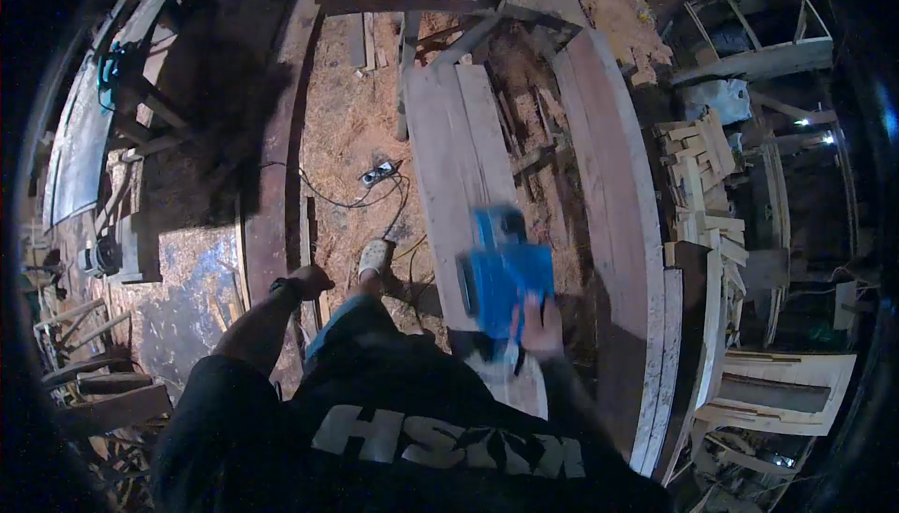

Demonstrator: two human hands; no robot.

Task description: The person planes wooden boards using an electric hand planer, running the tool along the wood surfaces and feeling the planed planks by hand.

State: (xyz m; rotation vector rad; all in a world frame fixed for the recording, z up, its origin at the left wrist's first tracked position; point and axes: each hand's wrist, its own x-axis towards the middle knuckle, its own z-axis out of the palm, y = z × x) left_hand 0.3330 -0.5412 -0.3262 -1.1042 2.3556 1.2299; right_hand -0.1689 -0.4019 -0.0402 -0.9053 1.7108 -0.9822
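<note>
A blue electric planer (510, 274), smeared by motion, rests on a long wooden board (459, 153) in front of me. My right hand (538, 328) is on its near right part, with the fingers closed at the handle. Part of the grip is blurred. Off to the left, my left hand (314, 282) hangs beside a long dark plank (274, 204), its fingers curled in and nothing visible in them. A dark band circles that wrist.
Sawdust and shavings cover the floor, where a socket block (378, 174) and black cords lie near my shoe (375, 256). Another long plank (613, 167) runs along the right. Beyond it are stacked wood offcuts (702, 167). A teal tool (108, 73) sits far left.
</note>
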